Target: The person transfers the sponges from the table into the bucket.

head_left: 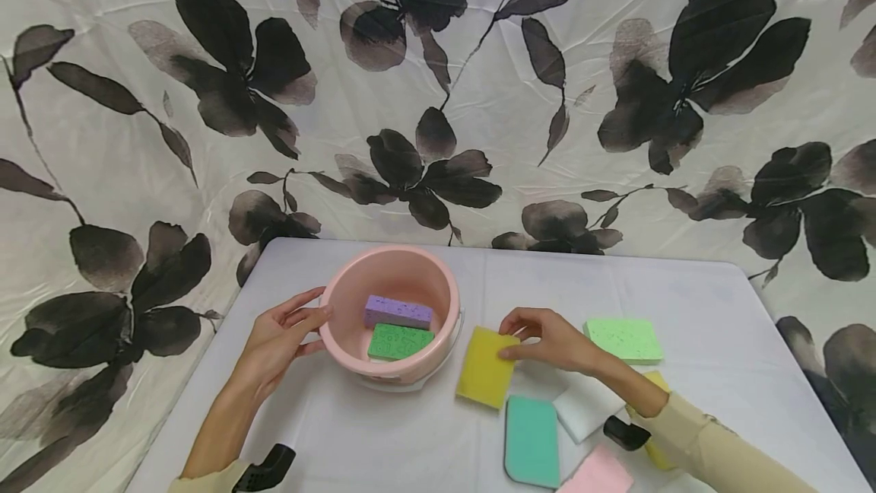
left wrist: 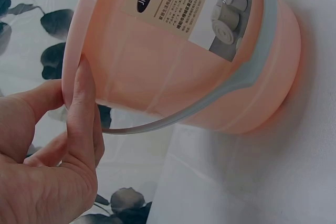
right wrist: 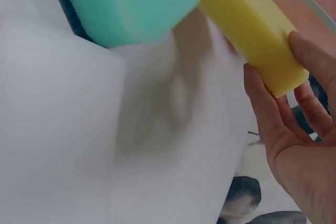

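Note:
A pink bucket point(head_left: 335, 348) stands on the table, tilted a little, with a purple sponge point(head_left: 398, 312) and a green sponge point(head_left: 401, 342) inside. My left hand point(head_left: 277, 341) pinches the bucket's rim on its left side, thumb on one face and fingers on the other; the left wrist view shows this grip and the pale handle point(left wrist: 231, 87) hanging down. Just right of the bucket, my right hand point(head_left: 550, 341) holds a yellow sponge point(head_left: 487, 368) by its upper end, between thumb and fingers. In the right wrist view the yellow sponge point(right wrist: 252, 30) is lifted off the table.
Near the right forearm lie a teal sponge point(head_left: 531, 441), a white sponge point(head_left: 587, 408), a pink sponge point(head_left: 598, 472) and a light green sponge point(head_left: 624, 340). Another yellow piece point(head_left: 658, 456) is partly hidden under the right sleeve. A floral cloth point(head_left: 547, 97) hangs behind the table.

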